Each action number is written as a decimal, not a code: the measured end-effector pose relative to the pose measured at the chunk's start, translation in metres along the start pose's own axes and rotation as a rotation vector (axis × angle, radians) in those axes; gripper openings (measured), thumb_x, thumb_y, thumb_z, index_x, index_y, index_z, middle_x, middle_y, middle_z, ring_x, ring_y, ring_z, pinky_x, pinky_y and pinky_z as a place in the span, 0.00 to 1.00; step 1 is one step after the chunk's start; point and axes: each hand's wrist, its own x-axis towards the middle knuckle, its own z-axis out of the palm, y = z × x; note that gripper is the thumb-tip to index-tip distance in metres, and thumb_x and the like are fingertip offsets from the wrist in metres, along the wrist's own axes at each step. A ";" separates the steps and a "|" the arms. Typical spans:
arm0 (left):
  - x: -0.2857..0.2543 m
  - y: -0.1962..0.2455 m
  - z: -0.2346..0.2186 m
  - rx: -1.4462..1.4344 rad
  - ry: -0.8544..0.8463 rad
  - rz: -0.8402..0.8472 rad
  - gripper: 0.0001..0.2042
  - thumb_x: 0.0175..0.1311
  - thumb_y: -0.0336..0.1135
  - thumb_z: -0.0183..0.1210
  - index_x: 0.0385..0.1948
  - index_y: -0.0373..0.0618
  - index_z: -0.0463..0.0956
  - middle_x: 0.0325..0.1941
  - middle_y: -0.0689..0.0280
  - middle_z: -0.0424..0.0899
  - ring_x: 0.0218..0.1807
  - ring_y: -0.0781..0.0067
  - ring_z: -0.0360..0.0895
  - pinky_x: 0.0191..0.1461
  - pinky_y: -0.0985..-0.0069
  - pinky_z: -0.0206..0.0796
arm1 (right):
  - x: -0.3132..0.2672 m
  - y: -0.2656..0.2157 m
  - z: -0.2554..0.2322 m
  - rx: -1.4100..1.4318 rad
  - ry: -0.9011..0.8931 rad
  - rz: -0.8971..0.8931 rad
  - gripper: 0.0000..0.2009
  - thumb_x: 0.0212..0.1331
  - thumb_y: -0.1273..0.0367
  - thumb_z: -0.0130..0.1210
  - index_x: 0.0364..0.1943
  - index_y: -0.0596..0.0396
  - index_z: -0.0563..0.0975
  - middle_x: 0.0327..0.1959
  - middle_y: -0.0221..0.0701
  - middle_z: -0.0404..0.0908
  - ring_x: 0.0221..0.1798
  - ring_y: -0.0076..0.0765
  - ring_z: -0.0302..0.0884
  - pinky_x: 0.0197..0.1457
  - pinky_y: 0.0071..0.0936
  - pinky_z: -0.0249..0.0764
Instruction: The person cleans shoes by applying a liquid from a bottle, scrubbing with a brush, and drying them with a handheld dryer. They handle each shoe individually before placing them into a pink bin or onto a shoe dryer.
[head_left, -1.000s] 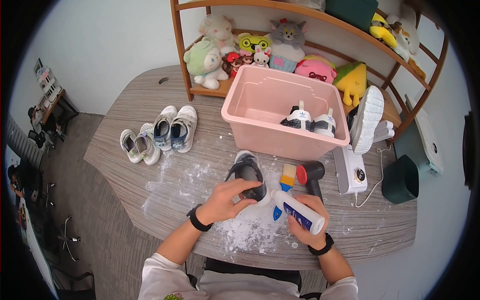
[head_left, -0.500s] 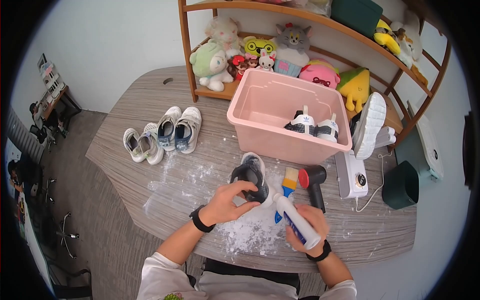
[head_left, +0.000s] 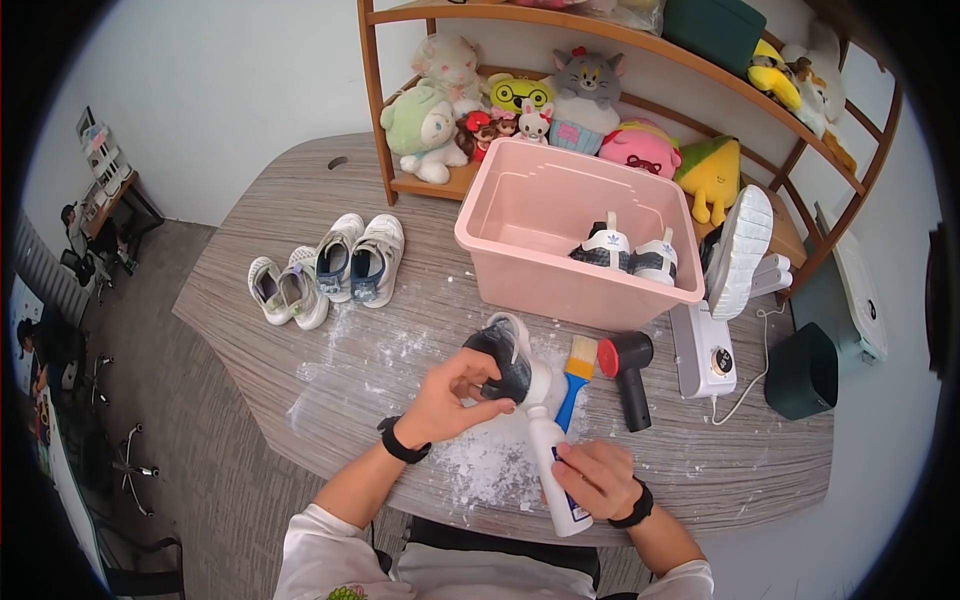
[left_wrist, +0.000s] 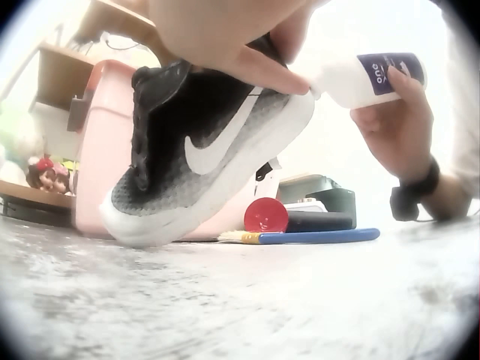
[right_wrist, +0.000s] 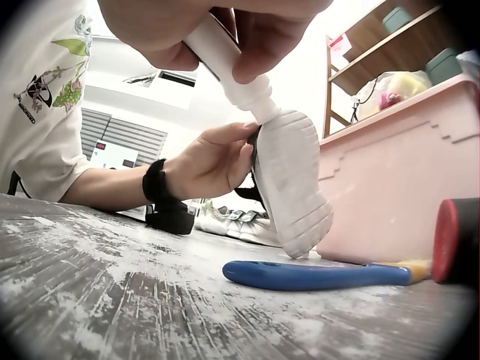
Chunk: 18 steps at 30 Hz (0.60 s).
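Black-and-grey Nike sneaker [left_wrist: 206, 150] is pinched near the heel by left fingers [left_wrist: 274, 71], white bottle [head_left: 546, 455] gripped by right fingers [head_left: 588, 470]; tip [right_wrist: 262, 109] best guided lightly along the midsole [left_wrist: 238, 172].

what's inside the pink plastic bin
Two black-and-white Adidas sneakers, heels showing, toward the right end. The pink plastic bin hides their lower parts and anything low behind its front.

Before me, a grey wood-grain table [head_left: 260, 190] carries a pink rectangular plastic bin [head_left: 570, 290]; to its left stand two pairs of pale shoes [head_left: 328, 260], in front lie white powder [head_left: 490, 465], a blue-handled brush [head_left: 576, 377] and a black, red-ended handheld tool [head_left: 630, 373].
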 end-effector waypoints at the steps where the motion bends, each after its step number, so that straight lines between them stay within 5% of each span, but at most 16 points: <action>1: 0.001 0.001 0.000 0.000 -0.002 0.000 0.19 0.58 0.18 0.71 0.49 0.41 0.74 0.47 0.63 0.83 0.47 0.73 0.85 0.50 0.74 0.84 | 0.002 0.000 -0.001 -0.010 0.003 -0.046 0.18 0.46 0.74 0.69 0.45 0.56 0.85 0.48 0.41 0.85 0.34 0.34 0.84 0.30 0.23 0.79; 3: 0.003 0.006 0.000 -0.159 -0.053 -0.014 0.21 0.58 0.10 0.65 0.47 0.39 0.68 0.52 0.60 0.74 0.56 0.69 0.81 0.55 0.61 0.87 | 0.004 -0.005 -0.003 -0.001 -0.019 -0.059 0.18 0.47 0.76 0.68 0.46 0.56 0.84 0.49 0.42 0.84 0.36 0.37 0.84 0.30 0.26 0.80; 10: 0.005 0.012 0.002 -0.388 -0.107 -0.025 0.22 0.56 0.08 0.64 0.50 0.38 0.70 0.56 0.58 0.72 0.61 0.64 0.79 0.58 0.58 0.86 | -0.001 -0.007 -0.008 0.025 -0.009 -0.073 0.20 0.47 0.78 0.68 0.49 0.54 0.82 0.52 0.43 0.81 0.38 0.41 0.83 0.33 0.31 0.83; 13: 0.006 0.019 0.001 -0.289 -0.176 -0.051 0.25 0.61 0.09 0.61 0.60 0.38 0.72 0.58 0.61 0.73 0.63 0.65 0.77 0.62 0.59 0.83 | -0.001 -0.005 -0.006 -0.021 0.027 -0.076 0.18 0.46 0.74 0.69 0.46 0.52 0.84 0.51 0.38 0.82 0.36 0.36 0.81 0.32 0.26 0.81; 16: 0.005 0.017 -0.002 -0.145 -0.149 -0.089 0.27 0.60 0.14 0.66 0.63 0.39 0.75 0.58 0.61 0.76 0.60 0.69 0.79 0.54 0.69 0.85 | -0.002 -0.003 -0.005 -0.052 0.018 -0.047 0.19 0.47 0.74 0.69 0.47 0.52 0.84 0.52 0.39 0.83 0.37 0.37 0.82 0.32 0.26 0.81; 18: 0.003 0.014 -0.003 0.208 -0.018 0.031 0.26 0.57 0.21 0.73 0.59 0.41 0.79 0.56 0.62 0.81 0.55 0.76 0.80 0.44 0.78 0.80 | -0.002 0.000 0.000 -0.056 0.003 -0.032 0.19 0.47 0.74 0.68 0.48 0.53 0.84 0.53 0.39 0.83 0.37 0.37 0.82 0.32 0.26 0.82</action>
